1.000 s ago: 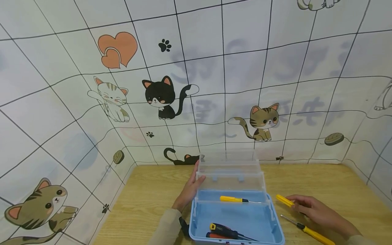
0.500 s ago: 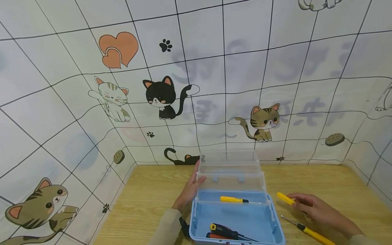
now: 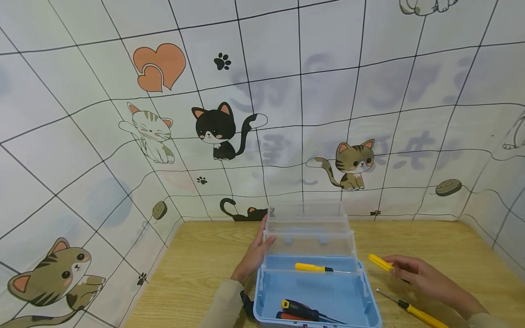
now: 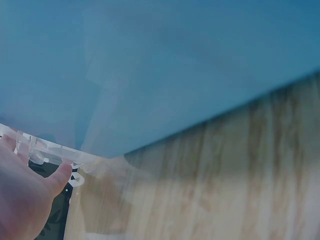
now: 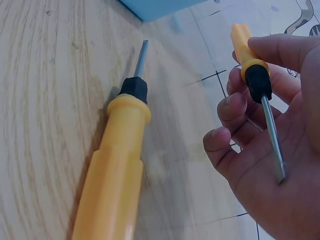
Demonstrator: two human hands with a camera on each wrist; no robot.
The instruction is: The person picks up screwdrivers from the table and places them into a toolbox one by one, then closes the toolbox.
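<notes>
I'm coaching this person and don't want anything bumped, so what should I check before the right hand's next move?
1. Grip: the right hand pinches a yellow-handled, black-collared screwdriver by its handle. Ok.
2. Direction: its metal shaft points back over the palm. Not ok if the tip should lead.
3. Access: the clear plastic lid stands raised, the left hand at its left edge. Ok.
4. Firmness of that left-hand hold: cannot tell.
5. Space: the light-blue plastic box shows bare floor in its middle. Ok.
6. Clearance: a similar yellow-handled screwdriver on the table lies apart from the right hand. Ok.
</notes>
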